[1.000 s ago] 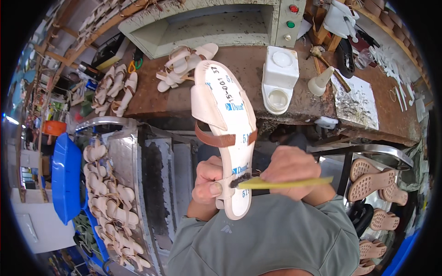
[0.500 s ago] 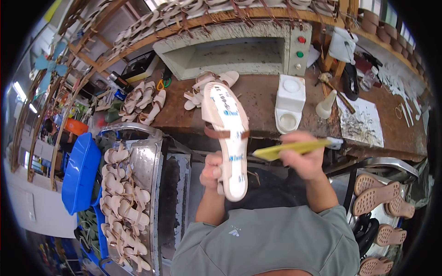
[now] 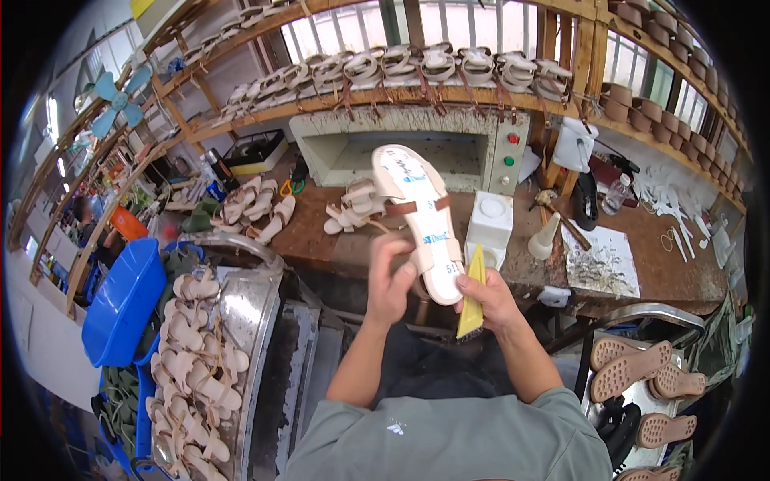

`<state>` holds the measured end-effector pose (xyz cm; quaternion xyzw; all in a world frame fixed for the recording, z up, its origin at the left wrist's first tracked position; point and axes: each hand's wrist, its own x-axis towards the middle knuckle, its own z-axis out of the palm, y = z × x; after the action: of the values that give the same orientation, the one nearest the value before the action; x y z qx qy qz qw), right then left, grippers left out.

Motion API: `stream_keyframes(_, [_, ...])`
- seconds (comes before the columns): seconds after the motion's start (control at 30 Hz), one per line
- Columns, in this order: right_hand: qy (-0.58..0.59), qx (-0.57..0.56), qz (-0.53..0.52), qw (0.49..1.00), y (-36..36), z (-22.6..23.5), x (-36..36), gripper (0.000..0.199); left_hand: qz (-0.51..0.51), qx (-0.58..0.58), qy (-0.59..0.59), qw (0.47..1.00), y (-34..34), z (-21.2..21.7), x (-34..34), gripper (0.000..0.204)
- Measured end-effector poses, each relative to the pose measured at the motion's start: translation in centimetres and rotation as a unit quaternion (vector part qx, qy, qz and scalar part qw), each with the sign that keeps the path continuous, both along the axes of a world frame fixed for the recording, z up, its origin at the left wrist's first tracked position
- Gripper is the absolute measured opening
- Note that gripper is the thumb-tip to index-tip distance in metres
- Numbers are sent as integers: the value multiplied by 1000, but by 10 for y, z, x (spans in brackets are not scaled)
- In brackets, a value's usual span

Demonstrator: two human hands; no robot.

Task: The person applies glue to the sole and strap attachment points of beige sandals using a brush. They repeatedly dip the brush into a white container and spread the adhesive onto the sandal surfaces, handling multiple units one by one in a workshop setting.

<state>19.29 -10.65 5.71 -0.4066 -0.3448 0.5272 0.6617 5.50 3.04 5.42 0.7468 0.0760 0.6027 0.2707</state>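
A beige sandal (image 3: 435, 231) with a brown strap is held up over the bench front, toe pointing away. Its long white face, with blue and dark printed marks, is turned to me. My right hand (image 3: 491, 301) grips a flat yellow-handled brush (image 3: 475, 293), bristles downward. That hand's thumb also presses on the sandal's heel end. My left hand (image 3: 389, 280) is beside the sandal's left edge, thumb and forefinger apart and slightly blurred. Whether its thumb touches the sandal's side band, I cannot tell.
A white pot (image 3: 491, 220) stands behind the brush, beside a cone-shaped bottle (image 3: 544, 236) and a hammer (image 3: 565, 220). Behind them is a box-shaped machine (image 3: 401, 120). Sandals fill a rack (image 3: 261, 321) at left; soles (image 3: 630, 369) lie at right. Blue tubs (image 3: 124, 301) stand far left.
My right hand has brought the brush to the sandal's heel and taken hold there. My left hand has let go of the heel end and moved up beside it. The view has tilted up.
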Motion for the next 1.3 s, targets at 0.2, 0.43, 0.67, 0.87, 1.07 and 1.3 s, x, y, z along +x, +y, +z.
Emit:
stream_keyframes(0.2, [-98, 29, -43, 994, 15, 5, 26, 22, -153, -292, 138, 934, -31, 14, -2, 12])
stream_keyframes(0.43, [-280, 20, 14, 960, 33, 63, 97, 26, -304, -400, 79, 861, 13, 57, 68, 12])
stream_keyframes(0.67, [-159, 44, -160, 973, -13, 173, 190, 24, -391, -383, 82, 833, 62, 287, 161, 17])
stream_keyframes(0.87, [-155, -2, -284, 946, -56, 231, 216, 22, -475, -373, 104, 790, 101, 468, 336, 13])
stream_keyframes(1.07, [-145, -15, -346, 927, -93, 249, 224, 19, -429, -455, 138, 768, 145, 494, 491, 11])
stream_keyframes(1.3, [-132, -31, -363, 922, -112, 235, 236, 22, -389, -464, 179, 776, 134, 485, 533, 11])
